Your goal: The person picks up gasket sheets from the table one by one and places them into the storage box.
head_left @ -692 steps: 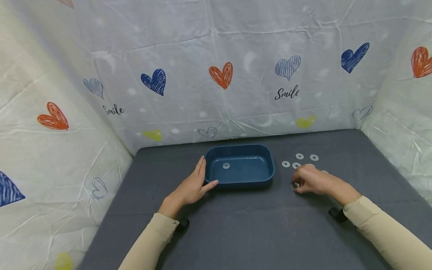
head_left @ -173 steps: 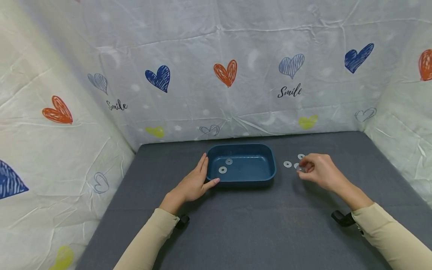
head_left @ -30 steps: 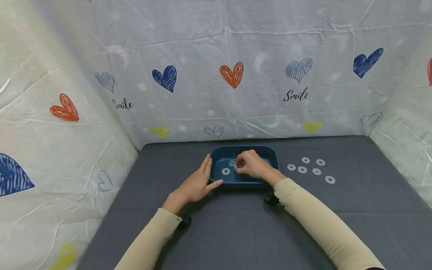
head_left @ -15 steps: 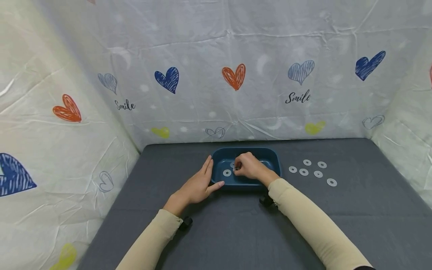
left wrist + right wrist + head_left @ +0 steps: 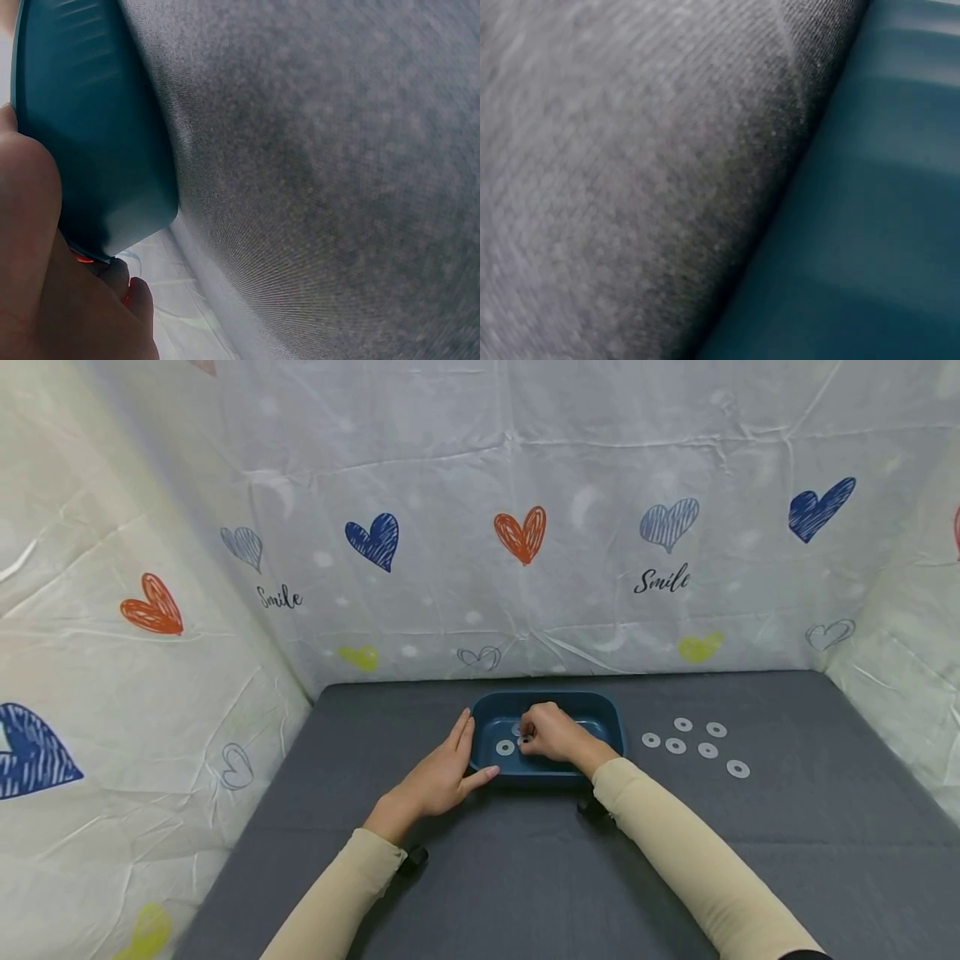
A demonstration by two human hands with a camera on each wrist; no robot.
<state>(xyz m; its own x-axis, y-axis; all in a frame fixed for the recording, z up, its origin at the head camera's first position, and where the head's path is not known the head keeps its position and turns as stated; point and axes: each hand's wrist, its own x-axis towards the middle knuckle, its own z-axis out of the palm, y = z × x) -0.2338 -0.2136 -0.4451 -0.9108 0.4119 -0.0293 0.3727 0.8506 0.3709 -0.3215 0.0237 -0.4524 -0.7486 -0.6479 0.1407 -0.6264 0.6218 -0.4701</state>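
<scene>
1. Blue tray (image 5: 603, 714): smooth moulded plastic, rectangular with rounded corners and a shallow wall, standing on the grey table (image 5: 525, 877), whose cover looks like finely woven, matte cloth.
2. Flat round washer (image 5: 505, 747), pale metal-grey with a centre hole, lying on the tray floor near the left end; a second washer (image 5: 516, 728) partly hidden just behind the fingertips.
3. Right hand (image 5: 550, 732) reaching in over the tray's near wall, fingers curled inward with tips bunched low above the floor, just right of the two washers; whether anything is pinched between them cannot be told, the tips hidden by the knuckles.
4. Left hand (image 5: 441, 774) laid flat against the tray's left end, fingers straight and together along the outer wall, thumb out along the near corner; in the left wrist view, palm pressed to the blue plastic.
5. Five loose washers (image 5: 676, 746) of the same flat ring shape scattered on the cloth to the right of the tray, well apart from both hands.
6. Crinkled white sheeting with heart prints (image 5: 520, 535) as backdrop on three sides.
</scene>
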